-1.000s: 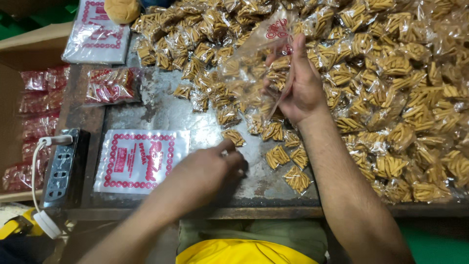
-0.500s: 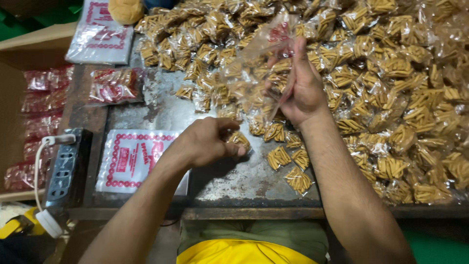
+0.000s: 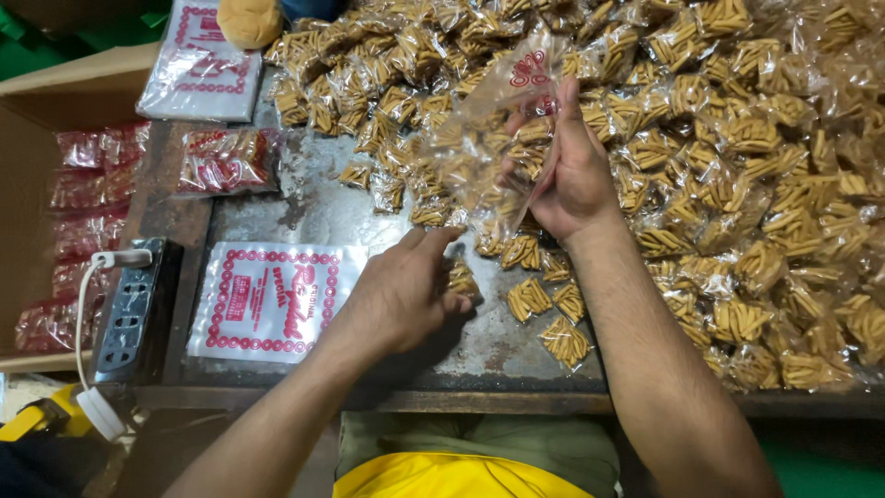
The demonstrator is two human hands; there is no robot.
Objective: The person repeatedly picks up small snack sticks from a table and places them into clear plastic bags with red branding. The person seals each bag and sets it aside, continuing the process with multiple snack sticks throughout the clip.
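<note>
Metal table [image 3: 304, 207]: right hand [image 3: 572, 171] grips clear bag [image 3: 502, 111], left hand [image 3: 401, 295] pinches small snack packet [image 3: 461, 277].

Table top [image 3: 304, 207]: sheet metal, dull grey, scuffed, rust-spotted. Table front edge [image 3: 516, 399]: worn wood, matt. Large bag [image 3: 502, 138] in right hand [image 3: 572, 175]: thin clear plastic film, glossy, crinkled. Small snack packets [image 3: 737, 184]: clear glossy film. Flat printed bags [image 3: 272, 300]: smooth plastic, slight sheen. Power strip [image 3: 134, 314]: dark matt plastic.
</note>
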